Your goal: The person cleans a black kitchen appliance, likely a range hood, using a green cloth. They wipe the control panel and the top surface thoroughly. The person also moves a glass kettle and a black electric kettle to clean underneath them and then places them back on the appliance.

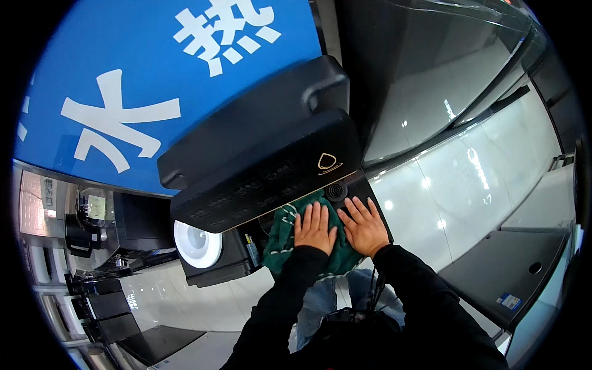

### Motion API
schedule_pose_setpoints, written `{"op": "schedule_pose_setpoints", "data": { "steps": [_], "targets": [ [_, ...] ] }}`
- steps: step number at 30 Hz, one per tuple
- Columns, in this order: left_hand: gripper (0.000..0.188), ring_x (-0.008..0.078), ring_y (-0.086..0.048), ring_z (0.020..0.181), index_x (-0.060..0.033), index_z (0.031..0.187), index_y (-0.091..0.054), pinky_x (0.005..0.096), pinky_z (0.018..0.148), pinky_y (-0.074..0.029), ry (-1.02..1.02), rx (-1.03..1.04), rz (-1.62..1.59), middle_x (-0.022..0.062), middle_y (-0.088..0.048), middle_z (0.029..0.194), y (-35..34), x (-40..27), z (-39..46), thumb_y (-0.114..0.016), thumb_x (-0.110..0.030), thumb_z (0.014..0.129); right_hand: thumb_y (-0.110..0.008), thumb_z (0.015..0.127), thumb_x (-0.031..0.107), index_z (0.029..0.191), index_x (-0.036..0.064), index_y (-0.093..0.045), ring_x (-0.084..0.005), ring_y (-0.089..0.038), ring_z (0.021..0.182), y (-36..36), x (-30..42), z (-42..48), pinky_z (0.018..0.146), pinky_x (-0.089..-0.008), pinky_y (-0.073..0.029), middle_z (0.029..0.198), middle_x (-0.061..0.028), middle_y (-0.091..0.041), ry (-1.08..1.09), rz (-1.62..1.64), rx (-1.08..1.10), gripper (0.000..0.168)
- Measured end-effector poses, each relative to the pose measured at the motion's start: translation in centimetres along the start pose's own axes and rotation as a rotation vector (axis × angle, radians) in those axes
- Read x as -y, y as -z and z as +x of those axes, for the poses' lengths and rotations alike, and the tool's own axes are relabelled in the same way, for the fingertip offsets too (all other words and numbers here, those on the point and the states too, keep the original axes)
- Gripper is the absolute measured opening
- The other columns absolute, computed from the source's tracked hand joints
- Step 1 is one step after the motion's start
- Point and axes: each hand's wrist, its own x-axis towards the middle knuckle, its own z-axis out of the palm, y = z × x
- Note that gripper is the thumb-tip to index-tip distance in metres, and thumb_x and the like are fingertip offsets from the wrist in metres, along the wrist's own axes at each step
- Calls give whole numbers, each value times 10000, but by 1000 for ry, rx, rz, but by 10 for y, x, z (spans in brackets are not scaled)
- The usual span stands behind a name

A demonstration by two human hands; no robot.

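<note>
Bunched on the black ledge of an upright appliance (263, 171), possibly a drinking-water dispenser, is a dark green cloth (284, 231) with white stripes. My left hand (314, 229) lies flat on the cloth, palm down. To its right, my right hand (367, 229) rests with fingers spread, partly over the cloth's edge and partly on the black ledge. Just beyond its fingertips sits a round black disc with concentric rings (336, 190). Both palms and the surface under the cloth are hidden.
A blue panel with white characters (138, 106) rises behind the appliance. At left stand a white round basin (199, 244) on a black stand and other black appliances (143, 222). Glossy pale floor (462, 189) spreads right, towards a dark-topped cabinet (504, 273).
</note>
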Motion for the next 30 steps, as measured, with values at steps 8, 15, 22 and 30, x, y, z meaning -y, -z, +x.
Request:
{"op": "schedule_pose_setpoints", "data": {
  "steps": [8, 15, 22, 30],
  "targets": [
    [595, 292, -279, 1257, -41, 1315, -327, 453, 1032, -185, 137, 47, 37, 147, -335, 1351, -6, 34, 55, -460, -367, 836, -453, 852, 262, 1232, 133, -476, -223, -289, 1266, -5, -2, 0, 1056, -449, -146, 1337, -71, -372, -13, -28, 13, 402],
    [628, 322, -259, 1262, -22, 1333, -286, 444, 1055, -149, 373, 87, 82, 172, -321, 1355, -6, 54, 48, -390, -424, 861, -448, 856, 256, 1235, 115, -469, -221, -288, 1267, -5, -5, 0, 1058, -442, -144, 1337, -67, -376, -11, -36, 18, 405],
    [654, 378, -205, 1278, 50, 1316, -268, 418, 1071, -151, 695, 104, -63, 240, -256, 1367, 7, 76, 42, -358, -426, 877, -459, 849, 252, 1217, 113, -487, -221, -319, 1248, -2, -5, 0, 1054, -435, -162, 1314, -63, -407, -24, 4, -12, 395],
    [614, 349, -233, 1273, -2, 1341, -248, 424, 1066, -153, 530, 196, 89, 195, -261, 1380, 5, 48, 59, -376, -393, 885, -472, 828, 238, 1215, 100, -489, -230, -322, 1245, -5, -7, -1, 1050, -441, -165, 1303, -75, -416, -30, 37, -22, 411]
  ]
}}
